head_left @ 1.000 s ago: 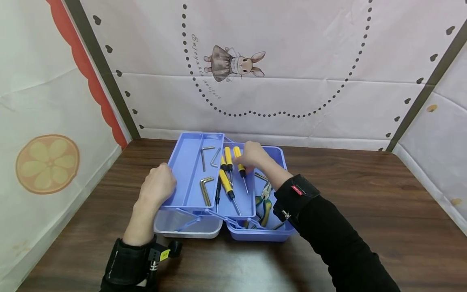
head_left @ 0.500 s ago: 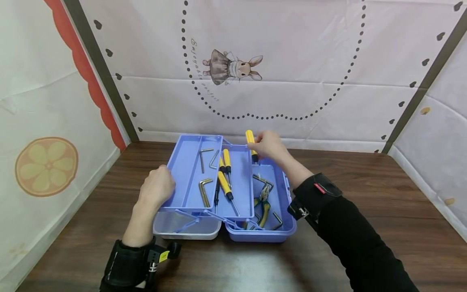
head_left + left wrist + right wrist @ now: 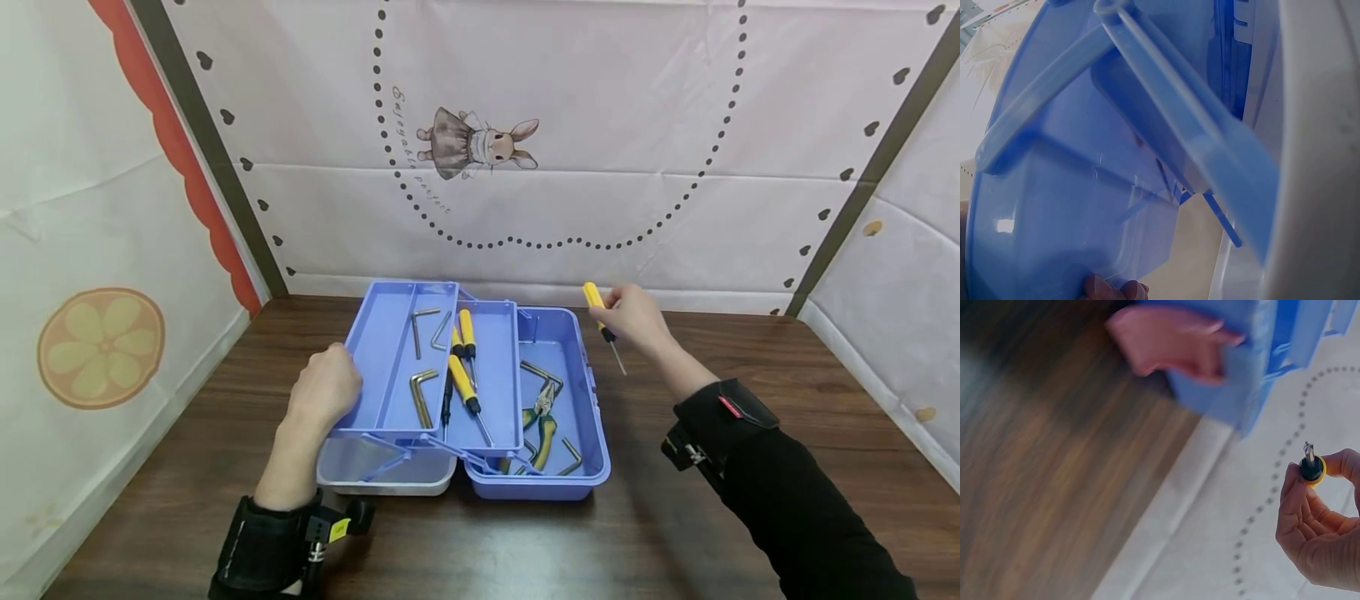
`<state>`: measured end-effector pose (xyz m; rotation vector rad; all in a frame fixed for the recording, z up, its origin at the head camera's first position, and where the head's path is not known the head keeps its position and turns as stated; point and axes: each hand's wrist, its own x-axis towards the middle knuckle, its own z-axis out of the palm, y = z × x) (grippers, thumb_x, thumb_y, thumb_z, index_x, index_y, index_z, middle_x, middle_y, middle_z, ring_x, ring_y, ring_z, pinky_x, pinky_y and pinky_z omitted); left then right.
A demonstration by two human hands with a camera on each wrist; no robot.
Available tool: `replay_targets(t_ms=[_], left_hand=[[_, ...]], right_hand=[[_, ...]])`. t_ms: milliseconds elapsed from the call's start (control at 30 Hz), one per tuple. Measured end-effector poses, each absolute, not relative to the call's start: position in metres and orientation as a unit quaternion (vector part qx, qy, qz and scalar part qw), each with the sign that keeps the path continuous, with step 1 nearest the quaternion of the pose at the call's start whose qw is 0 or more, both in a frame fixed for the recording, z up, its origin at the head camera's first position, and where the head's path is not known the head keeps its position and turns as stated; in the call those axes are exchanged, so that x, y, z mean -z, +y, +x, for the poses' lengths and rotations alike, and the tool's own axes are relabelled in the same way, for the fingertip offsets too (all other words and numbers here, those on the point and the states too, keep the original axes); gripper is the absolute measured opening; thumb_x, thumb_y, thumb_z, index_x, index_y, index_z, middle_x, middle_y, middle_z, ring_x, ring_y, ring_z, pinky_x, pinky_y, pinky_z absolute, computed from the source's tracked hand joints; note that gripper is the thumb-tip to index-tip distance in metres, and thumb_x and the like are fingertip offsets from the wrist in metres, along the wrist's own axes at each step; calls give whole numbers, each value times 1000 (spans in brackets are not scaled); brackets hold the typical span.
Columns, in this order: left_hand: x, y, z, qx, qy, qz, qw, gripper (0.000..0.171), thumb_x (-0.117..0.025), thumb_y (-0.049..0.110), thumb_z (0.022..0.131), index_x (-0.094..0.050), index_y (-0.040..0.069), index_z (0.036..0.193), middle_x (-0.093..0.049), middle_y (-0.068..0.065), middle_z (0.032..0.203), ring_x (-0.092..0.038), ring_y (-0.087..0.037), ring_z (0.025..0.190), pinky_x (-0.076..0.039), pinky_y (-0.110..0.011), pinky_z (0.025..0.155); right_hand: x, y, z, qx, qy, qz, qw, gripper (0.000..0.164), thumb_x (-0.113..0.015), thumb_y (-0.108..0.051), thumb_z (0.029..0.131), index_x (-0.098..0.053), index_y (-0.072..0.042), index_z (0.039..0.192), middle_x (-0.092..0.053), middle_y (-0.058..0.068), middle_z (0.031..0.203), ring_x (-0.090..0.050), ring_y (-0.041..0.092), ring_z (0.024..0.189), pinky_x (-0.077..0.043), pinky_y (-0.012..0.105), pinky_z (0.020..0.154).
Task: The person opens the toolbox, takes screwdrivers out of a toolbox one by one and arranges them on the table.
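My right hand (image 3: 636, 318) pinches a yellow-and-black screwdriver (image 3: 596, 300) by its handle, over the table to the right of the blue toolbox (image 3: 600, 450). The shaft points down. In the right wrist view, thumb and fingers hold the screwdriver (image 3: 1311, 467) with its tip toward the camera. My left hand (image 3: 326, 387) grips the left edge of the upper fold-out tray (image 3: 397, 333); in the left wrist view its fingertips (image 3: 1107, 289) show under the tray. That tray bears several hex keys (image 3: 420, 396). More yellow screwdrivers (image 3: 463, 382) lie in the middle tray (image 3: 498, 358).
The toolbox's base on the right holds pliers (image 3: 546, 429) and several hex keys (image 3: 572, 457). A translucent lid (image 3: 390, 473) lies under the upper tray. A pink latch (image 3: 1172, 340) sticks out from the box side. A printed cloth (image 3: 637, 100) borders the wooden table (image 3: 750, 375).
My right hand has lifted the screwdriver out of the middle tray and carried it right, past the toolbox's right rim. The left hand has stayed at the upper tray's edge.
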<state>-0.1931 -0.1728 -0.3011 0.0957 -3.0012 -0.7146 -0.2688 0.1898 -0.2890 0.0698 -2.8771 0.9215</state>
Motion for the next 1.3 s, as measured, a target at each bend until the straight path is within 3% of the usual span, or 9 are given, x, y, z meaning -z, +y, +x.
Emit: replay_targets(t_ms=[133, 500, 800, 967, 1167, 1300], left_hand=[[302, -173, -192, 235, -971, 33, 26, 24, -33, 3, 86, -48, -15, 91, -54, -25, 75, -51, -28, 58, -43, -41, 46], [304, -174, -192, 233, -971, 40, 27, 25, -33, 4, 86, -49, -14, 89, -55, -25, 75, -51, -29, 59, -43, -42, 46], [304, -174, -192, 238, -970, 37, 23, 25, -33, 3, 86, -49, -15, 92, -54, -24, 75, -52, -27, 59, -43, -40, 46], [303, -174, -192, 233, -971, 34, 28, 24, -33, 3, 85, -49, -14, 90, -54, -24, 74, -51, -28, 59, -43, -41, 46], [303, -174, -192, 232, -972, 34, 27, 25, -33, 3, 86, -48, -16, 94, -54, -26, 77, -52, -29, 60, -43, -42, 47], [303, -174, -192, 230, -972, 34, 30, 25, -33, 3, 86, -48, -16, 93, -54, -27, 77, -52, -29, 61, -43, -42, 48]], right_hand=[[300, 211, -263, -277, -958, 11, 67, 21, -56, -19, 80, -57, 2, 79, -59, 11, 71, -54, 17, 57, -39, 25, 51], [329, 265, -248, -231, -972, -38, 20, 26, -55, -20, 83, -57, 7, 83, -59, 14, 70, -54, 15, 56, -41, 26, 49], [341, 310, -233, -204, -977, -68, -16, 29, -56, -22, 82, -57, 7, 81, -55, 8, 61, -52, 14, 51, -39, 27, 46], [347, 331, -224, -193, -977, -87, -24, 28, -56, -21, 80, -58, 7, 76, -54, 7, 58, -52, 15, 49, -38, 28, 47], [352, 352, -218, -176, -977, -113, -44, 26, -56, -23, 78, -57, -2, 64, -51, 3, 50, -50, 15, 46, -37, 28, 47], [354, 363, -214, -174, -975, -130, -54, 29, -55, -24, 79, -55, 2, 65, -51, 4, 48, -51, 15, 44, -38, 28, 46]])
